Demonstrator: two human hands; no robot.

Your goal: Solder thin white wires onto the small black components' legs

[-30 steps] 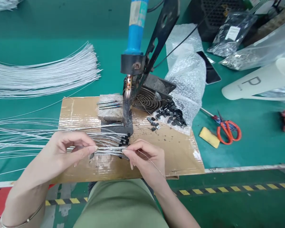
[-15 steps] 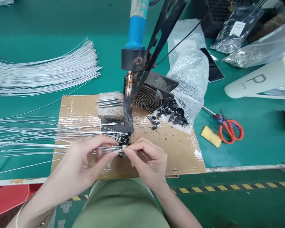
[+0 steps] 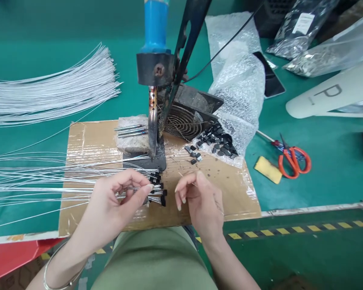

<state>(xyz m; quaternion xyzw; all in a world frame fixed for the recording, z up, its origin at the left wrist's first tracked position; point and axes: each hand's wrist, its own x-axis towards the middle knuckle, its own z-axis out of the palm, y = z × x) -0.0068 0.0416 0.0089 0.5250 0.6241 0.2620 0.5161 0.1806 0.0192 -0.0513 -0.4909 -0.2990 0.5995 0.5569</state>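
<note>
My left hand (image 3: 121, 197) pinches thin white wires (image 3: 78, 189) near their right ends, which carry small black connectors (image 3: 162, 198). My right hand (image 3: 201, 197) is apart from the bundle, to its right, fingers curled, with a thin strand (image 3: 187, 180) among them. A soldering iron (image 3: 153, 117) in a stand points down above a dark plate (image 3: 145, 161), just behind the wires. Loose black connectors (image 3: 220, 141) lie on bubble wrap (image 3: 238, 92) at the cardboard's (image 3: 181, 217) right back.
A thick bundle of white wires (image 3: 54, 96) lies at the back left. Behind the cardboard is a fan (image 3: 184, 121). To the right are a yellow sponge (image 3: 268, 170), orange scissors (image 3: 295, 161), a phone (image 3: 270, 78), a white cup (image 3: 329, 90) and plastic bags (image 3: 317, 60).
My right hand has moved right, away from the wire ends and my left hand. Black connectors below my left fingertips now show more fully. The view has shifted a little.
</note>
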